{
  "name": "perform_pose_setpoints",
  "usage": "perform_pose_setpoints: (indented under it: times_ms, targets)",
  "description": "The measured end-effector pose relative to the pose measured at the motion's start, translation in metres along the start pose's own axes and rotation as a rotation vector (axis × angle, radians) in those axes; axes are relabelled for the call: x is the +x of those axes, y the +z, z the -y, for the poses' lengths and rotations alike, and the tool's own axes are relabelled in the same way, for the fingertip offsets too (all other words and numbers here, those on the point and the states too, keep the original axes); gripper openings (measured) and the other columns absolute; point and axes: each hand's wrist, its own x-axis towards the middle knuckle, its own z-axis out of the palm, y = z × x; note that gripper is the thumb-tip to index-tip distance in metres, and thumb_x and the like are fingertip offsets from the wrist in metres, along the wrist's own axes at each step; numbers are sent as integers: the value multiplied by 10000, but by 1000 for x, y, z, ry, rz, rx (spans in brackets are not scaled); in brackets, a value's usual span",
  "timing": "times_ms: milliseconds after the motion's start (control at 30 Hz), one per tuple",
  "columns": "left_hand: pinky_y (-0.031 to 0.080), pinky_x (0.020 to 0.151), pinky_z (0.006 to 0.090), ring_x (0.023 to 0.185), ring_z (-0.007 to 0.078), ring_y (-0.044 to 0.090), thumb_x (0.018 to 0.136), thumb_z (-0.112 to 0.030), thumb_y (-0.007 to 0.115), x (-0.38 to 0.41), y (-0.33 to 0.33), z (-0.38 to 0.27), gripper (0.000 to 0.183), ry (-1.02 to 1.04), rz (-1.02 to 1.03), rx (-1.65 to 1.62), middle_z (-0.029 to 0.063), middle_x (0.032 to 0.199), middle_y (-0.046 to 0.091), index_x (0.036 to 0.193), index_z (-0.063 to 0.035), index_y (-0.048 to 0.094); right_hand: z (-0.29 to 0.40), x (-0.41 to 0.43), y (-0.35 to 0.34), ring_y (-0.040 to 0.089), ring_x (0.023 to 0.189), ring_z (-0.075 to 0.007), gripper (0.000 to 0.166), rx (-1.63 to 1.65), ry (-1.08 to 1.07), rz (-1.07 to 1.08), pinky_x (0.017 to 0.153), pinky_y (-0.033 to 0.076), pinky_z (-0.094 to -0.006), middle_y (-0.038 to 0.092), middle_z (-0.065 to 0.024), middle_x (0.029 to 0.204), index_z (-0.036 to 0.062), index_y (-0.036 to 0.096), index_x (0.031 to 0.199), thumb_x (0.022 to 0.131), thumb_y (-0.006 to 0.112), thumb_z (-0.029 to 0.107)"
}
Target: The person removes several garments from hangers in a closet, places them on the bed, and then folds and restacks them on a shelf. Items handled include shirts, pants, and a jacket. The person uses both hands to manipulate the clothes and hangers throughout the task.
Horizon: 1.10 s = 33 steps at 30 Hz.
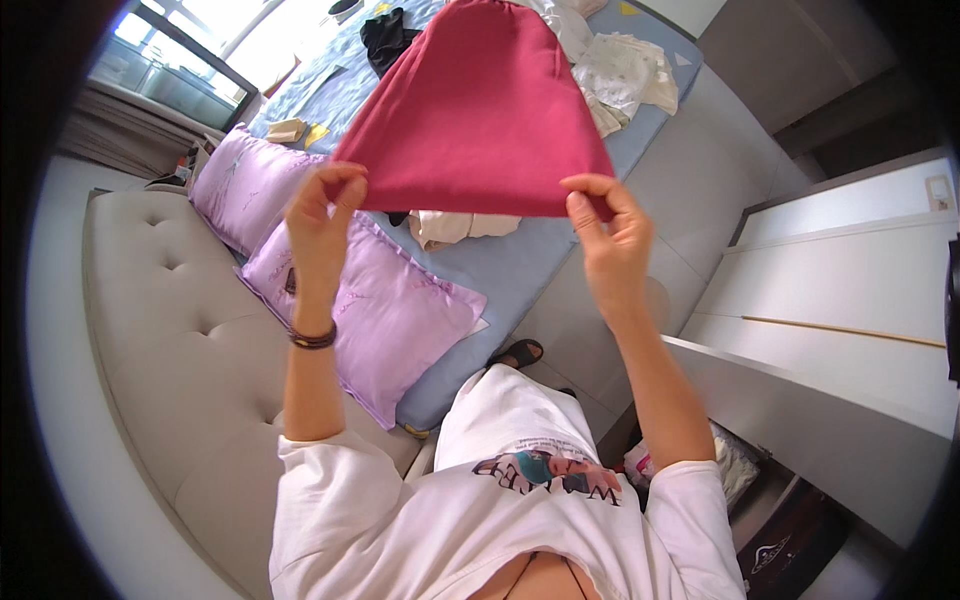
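A dark red cloth garment (480, 112) is stretched out in the air above the bed, its gathered far end at the top of the view. My left hand (322, 202) pinches one corner of its near edge between thumb and fingers. The other corner is pinched by my right hand (611, 225). Between them the near edge runs almost straight. Below that edge, part of a folded beige cloth (461, 229) shows on the blue bedsheet (536, 259); the garment hides the rest.
Two lilac pillows (409, 300) lie against a tufted cream headboard (202, 330). Pale clothes (622, 71) and a black garment (386, 37) lie farther along the bed. At the right stand a white cabinet (810, 300) and an open drawer holding things. A window (180, 67) is at upper left.
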Motion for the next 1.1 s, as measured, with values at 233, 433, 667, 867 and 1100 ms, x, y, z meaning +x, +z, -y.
perform_pose_setpoints:
  times_ms: [233, 433, 667, 867, 1100]
  targets:
    - [456, 772, 312, 882, 177, 608, 723, -129, 698, -112, -38, 261, 296, -473, 192, 436, 72, 914, 654, 998, -46, 626, -233, -55, -2, 587, 1007, -253, 310, -405, 386, 393, 851, 440, -342, 654, -89, 994, 64, 603, 1056, 787, 622, 218]
    - [450, 849, 378, 1017, 285, 584, 728, -291, 712, -174, -7, 267, 438, -725, 403, 624, 151, 1058, 625, 1076, -52, 597, -229, -134, -43, 627, 871, -217, 291, -263, 676, 410, 767, 479, -323, 656, -120, 929, 36, 602, 1027, 798, 626, 214]
    - [492, 681, 312, 760, 216, 627, 788, -127, 640, -158, 143, 175, 198, -295, 827, 253, 112, 824, 643, 954, -25, 602, -197, -193, -123, 607, 677, -163, 180, -498, 601, -110, 630, 494, -294, 639, -99, 770, 31, 620, 941, 833, 577, 167]
    - [432, 653, 235, 724, 142, 565, 856, -17, 538, -130, 275, -67, 71, 110, 1014, -302, 79, 824, 604, 890, 13, 593, -144, -242, -176, 635, 768, -224, 206, -538, 572, -425, 677, 485, -327, 646, -148, 872, 20, 567, 1003, 834, 562, 138]
    - [375, 892, 395, 1032, 286, 460, 889, -189, 518, -156, 282, -263, 402, 874, 467, -1545, 171, 1170, 457, 1213, 0, 373, -82, -342, -226, 634, 874, -209, 231, -454, 507, -909, 777, 492, -306, 649, -131, 961, -2, 543, 1059, 894, 529, 158]
